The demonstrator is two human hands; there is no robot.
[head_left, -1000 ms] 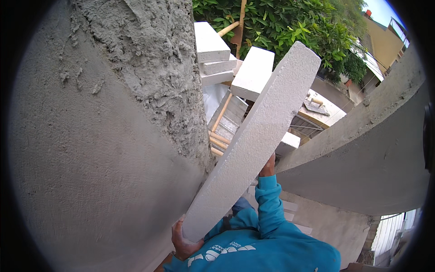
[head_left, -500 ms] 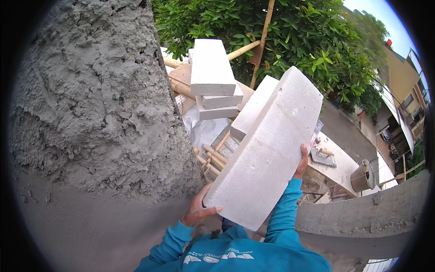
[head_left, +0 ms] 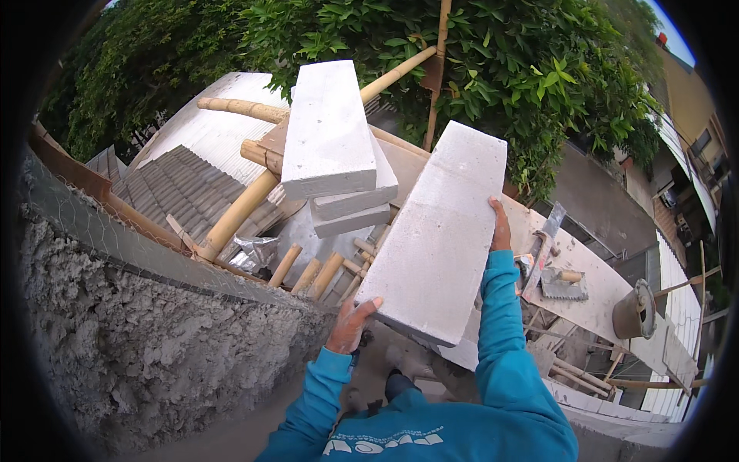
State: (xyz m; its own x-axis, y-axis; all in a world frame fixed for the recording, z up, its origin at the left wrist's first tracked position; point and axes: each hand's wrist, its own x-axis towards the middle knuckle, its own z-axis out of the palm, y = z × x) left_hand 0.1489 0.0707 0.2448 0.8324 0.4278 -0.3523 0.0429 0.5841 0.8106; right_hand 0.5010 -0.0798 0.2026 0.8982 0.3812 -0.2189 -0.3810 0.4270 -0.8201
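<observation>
A large pale lightweight concrete block [head_left: 439,231] is held between my two hands, tilted with its far end pointing up and away. My left hand [head_left: 352,323] grips its near left corner, thumb on the top face. Along the right edge, farther up, my right hand [head_left: 500,225] is closed on the block; part of its fingers is hidden beneath. Just beyond and to the left, several similar blocks lie in an uneven stack [head_left: 327,127] on boards over bamboo poles.
Left of me runs a rough mortar-covered wall [head_left: 177,339]. Bamboo poles [head_left: 239,215] cross beyond it, above a tiled roof [head_left: 192,189]. On a plank at right are a notched trowel [head_left: 564,283], a hand saw [head_left: 545,246] and a bucket [head_left: 635,310]. Leafy branches [head_left: 531,77] hang behind.
The view has swung left, away from the wall's rough face, showing more roof and bamboo. Both hands still hold the block, which now lies flatter, its top face turned more upward.
</observation>
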